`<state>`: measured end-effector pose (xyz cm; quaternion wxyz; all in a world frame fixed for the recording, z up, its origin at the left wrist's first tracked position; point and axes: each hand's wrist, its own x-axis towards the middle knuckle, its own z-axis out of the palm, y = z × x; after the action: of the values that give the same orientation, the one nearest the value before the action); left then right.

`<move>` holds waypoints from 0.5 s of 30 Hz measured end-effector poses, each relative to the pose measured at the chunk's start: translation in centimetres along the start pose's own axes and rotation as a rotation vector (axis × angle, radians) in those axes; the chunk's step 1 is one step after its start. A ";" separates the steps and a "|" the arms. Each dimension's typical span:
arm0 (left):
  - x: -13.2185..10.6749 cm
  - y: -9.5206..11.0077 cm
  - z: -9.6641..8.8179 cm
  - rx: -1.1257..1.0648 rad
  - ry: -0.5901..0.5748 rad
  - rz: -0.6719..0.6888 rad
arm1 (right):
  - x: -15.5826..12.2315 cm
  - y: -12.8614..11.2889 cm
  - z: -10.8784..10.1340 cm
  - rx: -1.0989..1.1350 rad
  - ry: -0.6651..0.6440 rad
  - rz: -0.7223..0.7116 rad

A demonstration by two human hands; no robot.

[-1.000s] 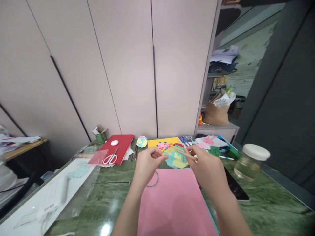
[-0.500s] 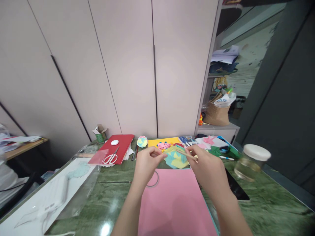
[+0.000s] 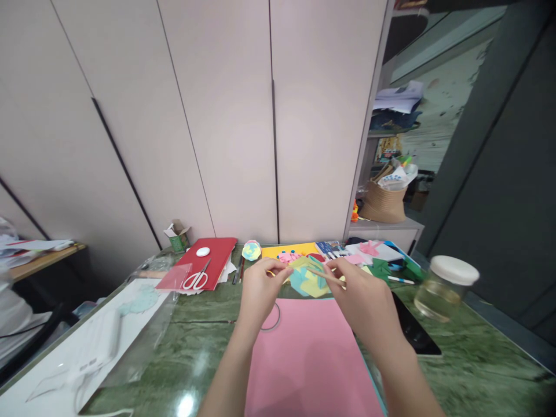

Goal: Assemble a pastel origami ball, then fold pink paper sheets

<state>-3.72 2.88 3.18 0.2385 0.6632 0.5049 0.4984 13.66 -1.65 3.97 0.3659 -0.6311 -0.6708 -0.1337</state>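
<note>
The yellow-and-blue folded paper piece [image 3: 311, 286] sits between your two hands, above the far edge of the pink paper sheet [image 3: 308, 359]. Your left hand [image 3: 259, 286] has thumb and fingers drawn together at the piece's left edge, seemingly pinching it. Your right hand [image 3: 364, 292] grips a thin wooden stick [image 3: 324, 274], its tip pointing left across the paper. Just beyond your fingers lie small pink pieces [image 3: 289, 256]. Left of your left hand, white-handled scissors [image 3: 195, 281] rest on a red folder [image 3: 217, 255]; right of your right hand stands a white-lidded jar [image 3: 443, 295].
</note>
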 end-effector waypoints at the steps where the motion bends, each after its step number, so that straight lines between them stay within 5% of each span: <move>1: 0.0 -0.1 0.1 -0.001 0.008 0.016 | 0.0 0.0 0.0 0.006 -0.002 0.001; 15: 0.0 0.0 0.2 -0.062 0.061 -0.035 | 0.0 -0.3 -0.2 0.021 -0.006 0.015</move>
<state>-3.52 2.91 3.06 0.2522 0.6310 0.5077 0.5295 13.43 -1.82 4.23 0.3716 -0.6327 -0.6684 -0.1220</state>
